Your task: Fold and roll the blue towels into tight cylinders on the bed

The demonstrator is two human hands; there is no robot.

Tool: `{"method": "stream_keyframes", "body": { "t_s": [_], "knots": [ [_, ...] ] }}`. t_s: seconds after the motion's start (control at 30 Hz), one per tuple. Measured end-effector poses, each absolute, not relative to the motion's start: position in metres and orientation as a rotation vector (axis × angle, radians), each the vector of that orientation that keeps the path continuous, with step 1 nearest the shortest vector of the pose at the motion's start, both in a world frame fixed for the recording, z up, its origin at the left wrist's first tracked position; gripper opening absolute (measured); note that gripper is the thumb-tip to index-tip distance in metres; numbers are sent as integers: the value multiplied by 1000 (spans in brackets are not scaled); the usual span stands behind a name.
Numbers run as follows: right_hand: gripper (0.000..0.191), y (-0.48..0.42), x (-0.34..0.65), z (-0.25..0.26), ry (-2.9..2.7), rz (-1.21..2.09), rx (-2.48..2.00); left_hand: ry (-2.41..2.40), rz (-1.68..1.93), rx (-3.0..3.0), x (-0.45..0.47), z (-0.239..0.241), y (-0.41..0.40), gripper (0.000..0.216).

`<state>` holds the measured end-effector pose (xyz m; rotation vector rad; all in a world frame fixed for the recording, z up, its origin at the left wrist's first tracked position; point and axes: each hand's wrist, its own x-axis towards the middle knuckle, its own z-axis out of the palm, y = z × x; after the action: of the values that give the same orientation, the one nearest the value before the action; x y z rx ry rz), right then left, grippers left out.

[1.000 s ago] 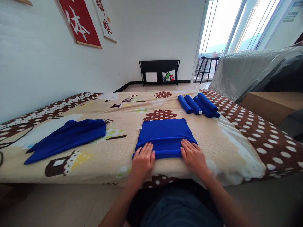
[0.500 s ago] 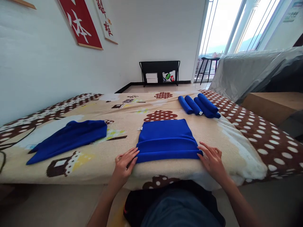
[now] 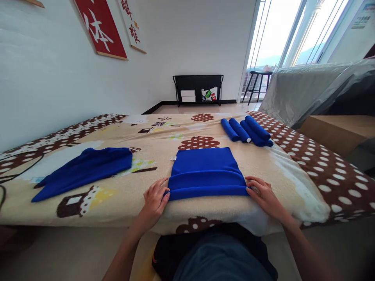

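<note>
A blue towel (image 3: 206, 166) lies on the bed in front of me, its near edge turned over into a narrow roll. My left hand (image 3: 154, 197) pinches the left end of that roll between thumb and fingers. At the right end, my right hand (image 3: 262, 193) grips the roll the same way, fingers curled. A small white tag sticks out at the towel's left side. Another blue towel (image 3: 93, 168) lies loosely folded to the left, touched by neither hand. Several rolled blue towels (image 3: 246, 130) sit together at the far right of the bed.
A patterned blanket (image 3: 152, 156) covers the bed, whose near edge is just before my lap. A cardboard box (image 3: 336, 130) and plastic-covered furniture (image 3: 310, 84) stand to the right. Against the far wall is a black rack (image 3: 197, 84), with a stool (image 3: 259, 80) by the window.
Both hands have closed from flatter, spread fingers into a pinch on the ends of the roll. The towel has barely moved, and the other towels stay where they were.
</note>
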<state>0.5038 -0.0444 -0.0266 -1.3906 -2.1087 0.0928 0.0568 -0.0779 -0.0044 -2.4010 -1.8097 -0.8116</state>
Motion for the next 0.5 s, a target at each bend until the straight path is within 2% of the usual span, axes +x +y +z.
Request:
{"method": "stream_keyframes", "body": {
  "t_s": [0.1, 0.17, 0.27, 0.37, 0.5],
  "knots": [
    [24, -47, 485, -29, -1956, -186, -1466, -1780, -843, -2167, 76, -8, -75, 20],
    [22, -52, 461, -29, -1869, -321, -1426, -1726, -868, -2042, 100, -8, -75, 26],
    [31, -61, 413, -28, -1951, -293, -1241, -1550, -858, -2136, 145, -8, -75, 36],
    [35, -67, 373, -28, -2015, -215, -1156, -1295, -858, -2353, 183, -12, -72, 38],
    [35, -66, 374, -31, -2066, -237, -1174, -1170, -858, -2465, 179, -19, -72, 43]
  ]
}}
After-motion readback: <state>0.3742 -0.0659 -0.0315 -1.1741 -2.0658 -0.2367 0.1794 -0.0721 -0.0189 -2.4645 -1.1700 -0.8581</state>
